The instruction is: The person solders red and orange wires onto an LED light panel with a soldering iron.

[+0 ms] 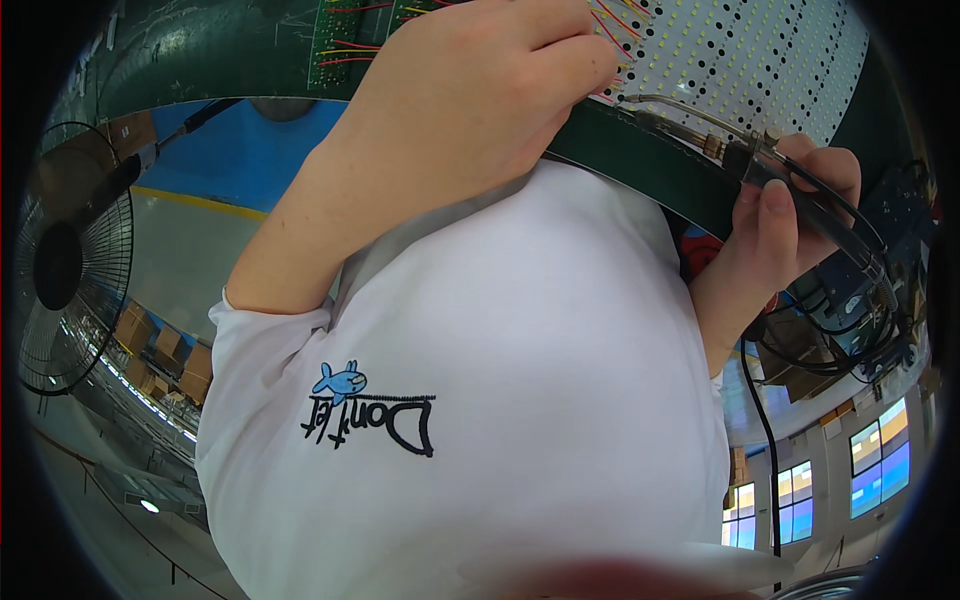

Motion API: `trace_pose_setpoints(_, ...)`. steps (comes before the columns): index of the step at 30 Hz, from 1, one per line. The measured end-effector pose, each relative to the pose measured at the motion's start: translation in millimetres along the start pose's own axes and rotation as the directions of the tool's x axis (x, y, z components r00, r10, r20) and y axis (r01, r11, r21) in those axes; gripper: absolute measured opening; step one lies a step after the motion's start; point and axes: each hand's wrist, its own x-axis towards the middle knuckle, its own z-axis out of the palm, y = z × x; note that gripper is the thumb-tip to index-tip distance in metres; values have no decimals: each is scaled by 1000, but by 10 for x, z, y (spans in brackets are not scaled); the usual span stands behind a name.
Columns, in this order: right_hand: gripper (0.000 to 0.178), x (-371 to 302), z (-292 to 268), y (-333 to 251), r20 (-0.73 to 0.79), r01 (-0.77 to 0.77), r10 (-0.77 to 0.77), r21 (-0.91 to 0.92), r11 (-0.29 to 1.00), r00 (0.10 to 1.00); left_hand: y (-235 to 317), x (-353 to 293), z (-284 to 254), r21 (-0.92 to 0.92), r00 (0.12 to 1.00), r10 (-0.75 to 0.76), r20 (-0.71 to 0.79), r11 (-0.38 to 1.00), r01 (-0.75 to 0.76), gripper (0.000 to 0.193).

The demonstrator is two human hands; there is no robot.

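My right hand (785, 210) is wrapped round a soldering iron (745, 160) with a thin curved metal tube running along its top. The iron's tip points left, toward the fingers of my left hand (490, 95). That left hand is closed in a pinch at the near edge of a white panel (740, 55) dotted with rows of small yellowish and black spots. Red and yellow wires (615, 35) stick up right by the pinching fingers, and what is between them is hidden. Behind my left wrist lie green circuit boards (338, 45) with more wires.
The dark green work surface (650, 160) has its near edge close to my white shirt. A black fan (60, 265) stands at the left. Black cables (850, 345) hang at the right. Cardboard boxes (165, 355) are stacked on the left in the background.
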Motion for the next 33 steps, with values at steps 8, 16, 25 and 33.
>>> trace_pose_setpoints(8,39,-18,35,-19,-29,-17,17,-20,1000,999,16,39,-49,3,996,-36,85,999,36,7)
trace_pose_setpoints(16,40,-16,-1,0,22,-19,19,5,1000,1000,6,35,-40,-27,995,-45,93,998,48,7)
trace_pose_setpoints(25,34,-17,0,-6,-18,-9,12,112,994,1000,16,32,-44,5,995,-46,88,999,46,10)
trace_pose_setpoints(33,28,78,-113,101,46,-8,-6,294,956,999,-72,-45,14,80,995,-49,82,996,42,19)
